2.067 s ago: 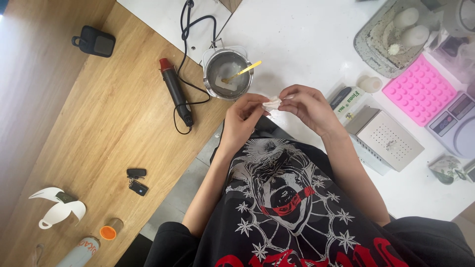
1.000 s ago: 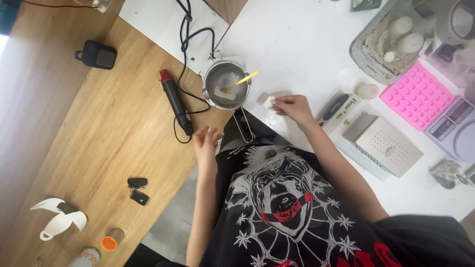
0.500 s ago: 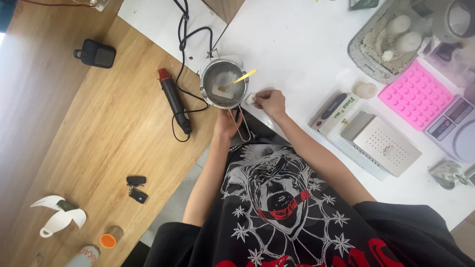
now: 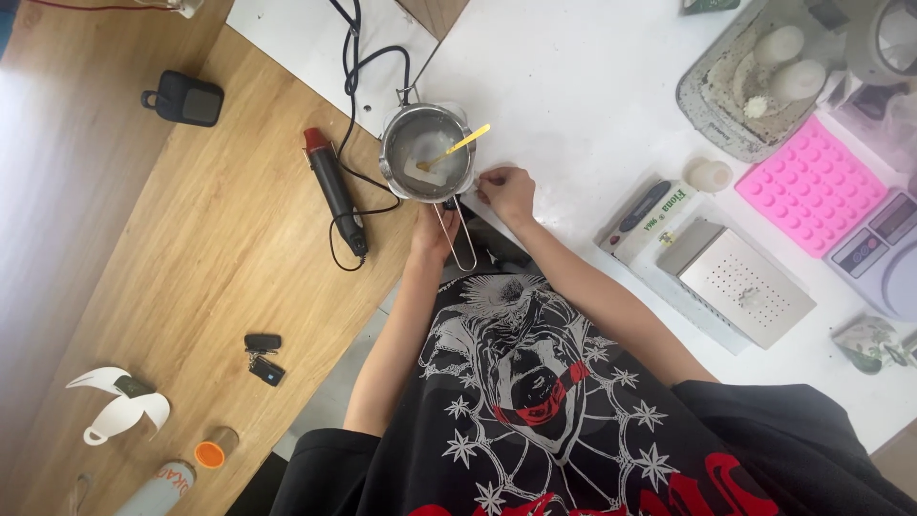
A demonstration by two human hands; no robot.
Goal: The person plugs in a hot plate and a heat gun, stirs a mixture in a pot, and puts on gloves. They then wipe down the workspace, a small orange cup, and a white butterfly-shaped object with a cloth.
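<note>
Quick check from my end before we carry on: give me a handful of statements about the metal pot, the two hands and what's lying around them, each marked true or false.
1. The left hand is at the wire handle of the metal pot. True.
2. The pot sits on the wooden table. False: it sits at the edge of the white table.
3. A yellow stick leans inside the pot. True.
4. The right hand rests on the pink mould. False: it is right beside the pot; the pink mould lies far off to its right.
5. The black heat tool lies on the wooden table. True.
</note>
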